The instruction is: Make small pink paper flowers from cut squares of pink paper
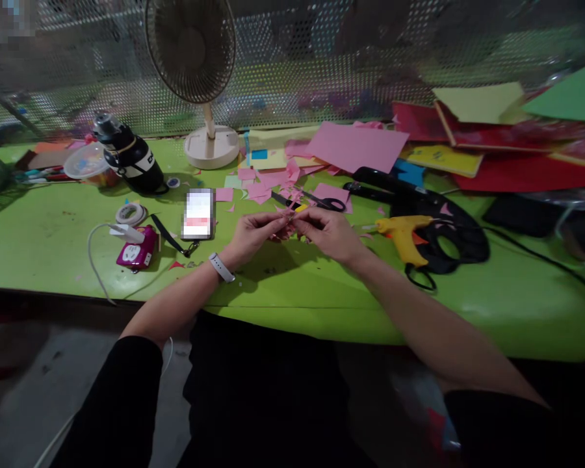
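My left hand and my right hand meet over the green table, fingers pinched together on a small pink paper piece. The paper is mostly hidden by my fingertips. A white band sits on my left wrist. Just beyond my hands lie black-handled scissors among several pink paper scraps.
A yellow glue gun lies right of my hands beside black cables. A phone, a pink device, a tape roll, a black bottle and a fan stand left and behind. Coloured paper sheets pile at the back right.
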Demonstrator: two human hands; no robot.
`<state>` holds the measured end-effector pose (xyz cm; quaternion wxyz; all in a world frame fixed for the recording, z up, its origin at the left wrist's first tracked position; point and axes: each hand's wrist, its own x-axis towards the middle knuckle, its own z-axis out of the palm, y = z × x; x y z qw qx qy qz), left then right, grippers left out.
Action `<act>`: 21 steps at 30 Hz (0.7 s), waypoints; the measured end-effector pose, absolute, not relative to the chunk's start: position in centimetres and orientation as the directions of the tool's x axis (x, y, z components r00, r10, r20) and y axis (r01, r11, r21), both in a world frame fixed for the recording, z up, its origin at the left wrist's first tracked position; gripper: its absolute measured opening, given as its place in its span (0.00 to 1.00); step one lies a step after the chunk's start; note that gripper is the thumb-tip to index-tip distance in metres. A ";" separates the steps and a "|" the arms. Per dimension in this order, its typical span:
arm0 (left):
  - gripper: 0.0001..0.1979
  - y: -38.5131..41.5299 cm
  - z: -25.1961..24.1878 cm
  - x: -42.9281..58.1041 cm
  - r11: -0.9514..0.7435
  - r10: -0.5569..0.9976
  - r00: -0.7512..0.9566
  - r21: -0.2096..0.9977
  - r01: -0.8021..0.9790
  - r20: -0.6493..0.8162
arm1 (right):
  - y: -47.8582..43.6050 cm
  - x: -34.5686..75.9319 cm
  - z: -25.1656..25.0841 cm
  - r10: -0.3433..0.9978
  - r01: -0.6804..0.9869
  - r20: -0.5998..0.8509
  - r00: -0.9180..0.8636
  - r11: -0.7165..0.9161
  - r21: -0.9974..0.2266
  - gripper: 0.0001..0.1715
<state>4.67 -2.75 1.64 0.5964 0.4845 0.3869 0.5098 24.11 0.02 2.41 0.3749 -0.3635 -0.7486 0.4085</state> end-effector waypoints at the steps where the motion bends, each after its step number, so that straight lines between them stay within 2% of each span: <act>1: 0.18 -2.8 1.6 4.7 0.008 0.983 0.180 0.974 -0.227 0.034 | 0.0 24.1 2.5 0.849 0.229 0.258 -0.461 0.395 -0.890 0.22; 11: 0.16 -2.7 1.2 4.7 0.007 0.984 0.175 0.970 -0.243 0.037 | 0.0 24.0 2.9 0.838 0.171 0.193 -0.510 0.319 -0.932 0.23; 21: 0.18 -2.8 1.2 4.8 0.004 0.982 0.185 0.965 -0.264 0.047 | 0.7 24.4 2.3 0.791 0.133 0.206 -0.576 0.339 -0.931 0.17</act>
